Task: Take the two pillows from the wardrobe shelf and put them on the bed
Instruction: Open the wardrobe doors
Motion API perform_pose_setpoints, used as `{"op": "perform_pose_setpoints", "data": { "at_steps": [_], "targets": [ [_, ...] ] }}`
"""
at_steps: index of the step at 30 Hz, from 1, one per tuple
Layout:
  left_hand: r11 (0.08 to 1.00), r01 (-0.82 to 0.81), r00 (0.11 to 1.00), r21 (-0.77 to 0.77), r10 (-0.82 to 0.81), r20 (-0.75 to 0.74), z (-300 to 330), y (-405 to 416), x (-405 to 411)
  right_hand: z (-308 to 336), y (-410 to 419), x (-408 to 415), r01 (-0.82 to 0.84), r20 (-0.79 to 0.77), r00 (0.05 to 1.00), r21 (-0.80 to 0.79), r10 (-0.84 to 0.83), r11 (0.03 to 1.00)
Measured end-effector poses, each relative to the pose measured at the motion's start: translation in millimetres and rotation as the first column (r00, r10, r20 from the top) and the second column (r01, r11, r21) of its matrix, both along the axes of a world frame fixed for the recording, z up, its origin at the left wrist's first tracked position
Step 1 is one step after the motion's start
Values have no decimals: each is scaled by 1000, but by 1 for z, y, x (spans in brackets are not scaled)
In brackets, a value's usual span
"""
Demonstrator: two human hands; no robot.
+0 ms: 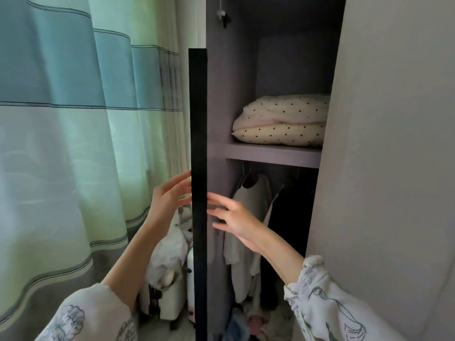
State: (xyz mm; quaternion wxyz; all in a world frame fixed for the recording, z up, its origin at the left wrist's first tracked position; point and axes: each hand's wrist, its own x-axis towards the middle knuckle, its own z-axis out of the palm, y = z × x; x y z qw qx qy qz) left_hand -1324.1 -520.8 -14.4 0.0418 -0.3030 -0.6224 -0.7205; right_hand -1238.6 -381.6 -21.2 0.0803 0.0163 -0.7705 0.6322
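Two dotted pillows [280,120] lie stacked on the grey wardrobe shelf [273,155]; clothes [248,217] hang below. Striped curtains [73,119] hang left. Both grips, left hand [167,200] and right hand [236,222], flank the door edge [198,193], fingers straight, holding nothing.

A home bedroom: open wardrobe [270,156] with hanging clothes [248,217], curtains [73,119].

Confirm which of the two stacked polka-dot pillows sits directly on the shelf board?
The lower pillow, the yellower cream one, lies flat on the wardrobe shelf. The upper pillow is whiter, more rumpled, and rests on top of it.
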Motion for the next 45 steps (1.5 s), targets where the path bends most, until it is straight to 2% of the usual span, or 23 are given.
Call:
{"op": "perform_pose_setpoints", "data": {
  "at_steps": [3, 8, 13, 16, 19, 21, 29, 32, 36, 42, 45],
  "targets": [
    [1000, -13, 1000, -10, 14, 23, 4, -41, -17, -5, -48, -23, -56, -12, 998, -74, 56, 996],
    [997, 6, 999, -81, -2, 44, 7, -90, -42, -12, -105, -57, -40, -41, 999, -131, 35, 991],
    [989, 73, 992, -131, -58, 111, 5, -116, -57, -12, -126, -78, -2, -40, 999, -123, -3, 992],
    [990, -16, 992, -139, 33, 126, -1, -123, -57, -12, -124, -80, 13, -32, 999, -58, -15, 998],
    [982, -179, 982, -64, 182, 48, -11, -128, -50, -14, -109, -75, 62, -38, 997, 26, -61, 998],
    [977, -208, 978, -48, 207, -30, -16, -126, -45, -18, -92, -67, 116, -46, 993, 80, -113, 990],
    [943, -65, 951, -326, -40, -308, -25, -36, -19, -27, 5, -15, 358, -81, 934, 196, -349, 913],
    [930, 16, 951, -368, -128, -280, -31, 14, -11, -28, 53, 8, 462, -123, 886, 302, -446, 834],
    [910, 110, 948, -401, -218, -233, -36, 88, -10, -26, 126, 29, 571, -231, 814, 487, -533, 660],
    [893, 151, 926, -424, -278, -257, -26, 224, -17, -15, 245, 34, 667, -407, 708, 654, -578, 356],
    [876, 177, 919, -450, -310, -242, -13, 289, -23, -4, 299, 30, 652, -463, 669, 742, -582, 159]
  ]
}}
